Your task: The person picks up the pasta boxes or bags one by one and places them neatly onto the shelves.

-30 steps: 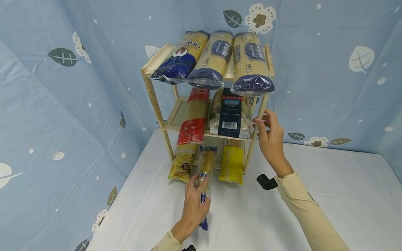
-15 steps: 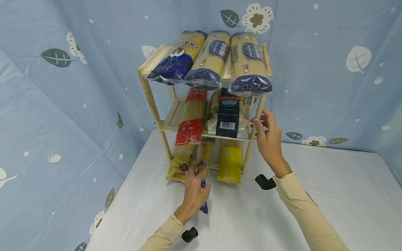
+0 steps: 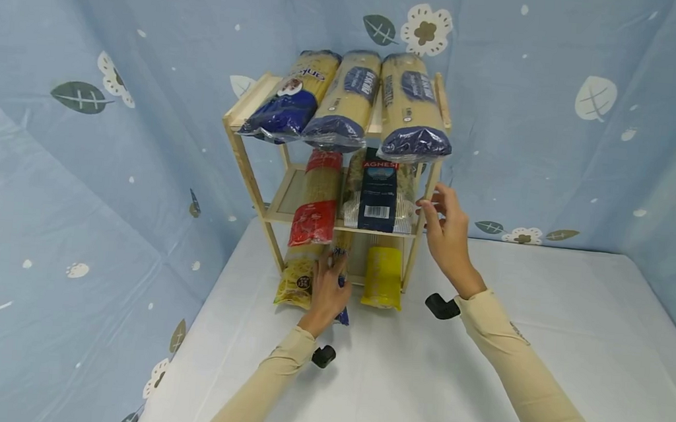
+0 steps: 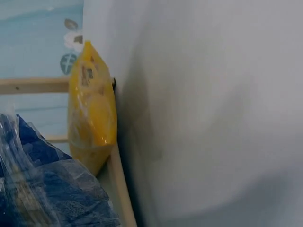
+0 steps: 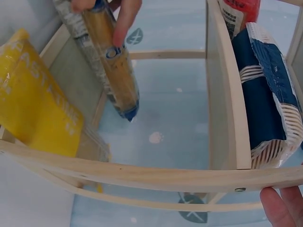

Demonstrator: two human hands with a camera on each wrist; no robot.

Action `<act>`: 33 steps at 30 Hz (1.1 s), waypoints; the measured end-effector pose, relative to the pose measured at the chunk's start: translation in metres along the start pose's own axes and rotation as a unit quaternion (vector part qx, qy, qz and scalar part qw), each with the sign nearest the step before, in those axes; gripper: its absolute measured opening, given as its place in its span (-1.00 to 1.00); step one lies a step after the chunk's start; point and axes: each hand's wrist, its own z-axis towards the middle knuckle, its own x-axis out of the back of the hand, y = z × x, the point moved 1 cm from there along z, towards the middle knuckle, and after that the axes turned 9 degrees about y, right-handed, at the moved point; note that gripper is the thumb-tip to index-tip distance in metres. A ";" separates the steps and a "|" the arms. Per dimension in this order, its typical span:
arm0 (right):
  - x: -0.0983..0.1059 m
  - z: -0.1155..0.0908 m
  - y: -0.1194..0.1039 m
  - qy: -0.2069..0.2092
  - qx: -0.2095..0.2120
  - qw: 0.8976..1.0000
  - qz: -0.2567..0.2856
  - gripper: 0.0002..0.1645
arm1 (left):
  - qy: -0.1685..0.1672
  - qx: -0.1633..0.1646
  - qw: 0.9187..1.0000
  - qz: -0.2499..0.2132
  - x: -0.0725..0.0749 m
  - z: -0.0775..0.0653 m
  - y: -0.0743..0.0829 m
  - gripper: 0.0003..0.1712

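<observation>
My left hand (image 3: pixel 329 293) grips a slim blue-and-yellow pack of spaghetti (image 3: pixel 344 241) from above, its far end inside the bottom level of the wooden shelf rack (image 3: pixel 269 235). In the right wrist view, the left fingers hold the spaghetti pack (image 5: pixel 120 78) as it slants into that level. Its crinkled blue wrapper end fills the lower left corner of the left wrist view. At the rack's right front post, my right hand (image 3: pixel 449 236) holds the wood between thumb and fingers; its fingertips (image 5: pixel 279 208) show at the post in the right wrist view.
Beside the spaghetti are a yellow noodle bag (image 3: pixel 295 284) and a bright yellow pasta pack (image 3: pixel 383 277). Above them lie a red pack (image 3: pixel 313 219) and a dark blue Agnesi pack (image 3: pixel 378 194). Several large pasta packs (image 3: pixel 416 104) rest on top. A white cloth-covered table (image 3: pixel 395 388) supports the rack.
My left hand has moved forward with the spaghetti pack, sliding it deeper into the bottom level, under the middle shelf. My right hand has stayed at the post.
</observation>
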 end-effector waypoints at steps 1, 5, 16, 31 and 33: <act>0.000 0.000 0.000 0.001 0.001 1.000 0.001 -0.64 | -0.004 0.002 1.000 0.003 -0.002 0.002 -0.002 -0.43; 0.000 -0.001 0.000 0.004 0.000 1.000 0.001 -0.64 | -0.026 0.017 1.000 0.000 -0.010 0.012 -0.008 -0.44; 0.000 0.001 -0.007 -0.003 -0.003 1.000 -0.006 -0.60 | -0.072 0.052 0.996 0.016 -0.029 0.037 -0.022 -0.37; 0.002 0.000 -0.004 -0.011 -0.011 1.000 -0.008 -0.60 | -0.130 0.066 0.987 0.072 -0.033 0.036 -0.030 -0.33; 0.002 0.000 -0.004 -0.016 -0.010 1.000 -0.005 -0.61 | -0.133 0.063 0.987 0.066 -0.031 0.034 -0.032 -0.33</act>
